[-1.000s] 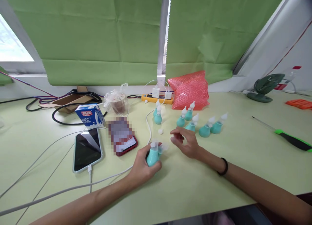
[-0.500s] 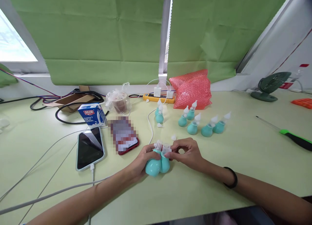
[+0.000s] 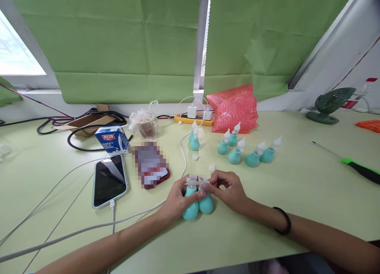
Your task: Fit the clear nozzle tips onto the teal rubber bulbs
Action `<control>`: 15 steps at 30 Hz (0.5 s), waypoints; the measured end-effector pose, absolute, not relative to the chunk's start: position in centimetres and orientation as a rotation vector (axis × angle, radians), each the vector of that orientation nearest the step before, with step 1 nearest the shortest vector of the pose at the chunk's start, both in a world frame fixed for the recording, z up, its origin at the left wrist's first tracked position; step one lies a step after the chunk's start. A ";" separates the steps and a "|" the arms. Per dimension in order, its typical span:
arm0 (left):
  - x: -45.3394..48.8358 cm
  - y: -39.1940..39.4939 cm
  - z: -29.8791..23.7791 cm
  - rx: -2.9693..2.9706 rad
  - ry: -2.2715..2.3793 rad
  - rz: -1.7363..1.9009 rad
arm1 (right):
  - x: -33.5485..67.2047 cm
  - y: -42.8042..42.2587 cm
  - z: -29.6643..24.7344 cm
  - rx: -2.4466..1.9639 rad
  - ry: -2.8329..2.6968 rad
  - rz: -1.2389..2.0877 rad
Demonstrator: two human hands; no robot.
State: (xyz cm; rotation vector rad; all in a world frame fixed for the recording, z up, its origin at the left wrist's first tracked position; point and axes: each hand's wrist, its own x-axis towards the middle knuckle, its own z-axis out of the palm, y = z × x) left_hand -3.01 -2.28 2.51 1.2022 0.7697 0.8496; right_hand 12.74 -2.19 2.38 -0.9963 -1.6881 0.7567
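My left hand (image 3: pixel 177 198) is closed round a teal bulb nasal aspirator (image 3: pixel 190 209) near the table's front edge, its thumb reaching across toward a second one. That second aspirator (image 3: pixel 206 204) stands beside the first, nearly touching it. My right hand (image 3: pixel 231 190) pinches its clear collar between thumb and fingertips. Both held bulbs have clear, open-topped collars without pointed tips. Several finished-looking aspirators (image 3: pixel 234 156) with pointed white tips stand farther back. Small white caps (image 3: pixel 211 168) lie loose just beyond my hands.
Left lie a charging phone (image 3: pixel 109 181), a red-edged phone (image 3: pixel 152 165) and a blue milk carton (image 3: pixel 113 140); a white cable crosses under my left arm. Pink bubble wrap (image 3: pixel 236 111) and a yellow power strip (image 3: pixel 181 118) are at the back. Right are a screwdriver (image 3: pixel 360 170) and green fan (image 3: pixel 332 103).
Both held bulbs have turned more upright and shifted slightly right. My left thumb has slid from the left bulb across to the right one. My right hand keeps its pinch.
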 end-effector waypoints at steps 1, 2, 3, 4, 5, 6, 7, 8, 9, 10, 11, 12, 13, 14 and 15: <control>-3.0 -2.2 2.5 1.151 0.769 0.831 | 12.8 -2.1 2.4 -0.964 -1.735 0.732; -3.0 -2.2 2.5 1.091 0.759 0.822 | 13.0 -2.0 2.4 -0.918 -1.789 0.700; -3.1 -2.2 2.6 1.030 0.740 0.816 | 13.1 -1.9 2.5 -0.871 -1.842 0.662; -3.1 -2.2 2.7 0.980 0.714 0.809 | 13.3 -1.8 2.6 -0.827 -1.885 0.622; -3.1 -2.2 2.8 0.946 0.685 0.801 | 13.4 -1.7 2.7 -0.793 -1.917 0.584; -3.1 -2.2 2.9 0.930 0.656 0.790 | 13.6 -1.6 2.9 -0.765 -1.934 0.553; -3.2 -2.2 2.9 0.927 0.628 0.776 | 13.7 -1.4 3.0 -0.742 -1.938 0.536; -3.2 -2.2 3.0 0.930 0.603 0.761 | 13.8 -1.3 3.2 -0.722 -1.937 0.536; -3.2 -2.2 3.0 0.933 0.586 0.747 | 13.9 -1.1 3.3 -0.703 -1.939 0.551; -3.2 -2.2 3.0 0.931 0.574 0.734 | 14.0 -1.0 3.5 -0.685 -1.944 0.576; -3.3 -2.2 3.0 0.927 0.563 0.723 | 14.0 -0.8 3.7 -0.672 -1.955 0.611; -3.3 -2.2 2.9 0.926 0.552 0.711 | 14.1 -0.7 3.8 -0.663 -1.970 0.654; -3.4 -2.2 2.9 0.931 0.542 0.700 | 14.2 -0.6 3.9 -0.659 -1.989 0.691; -3.4 -2.1 2.8 0.938 0.536 0.694 | 14.2 -0.5 4.0 -0.655 -2.010 0.715; -3.4 -2.1 2.7 0.946 0.533 0.692 | 14.3 -0.4 4.1 -0.648 -2.028 0.713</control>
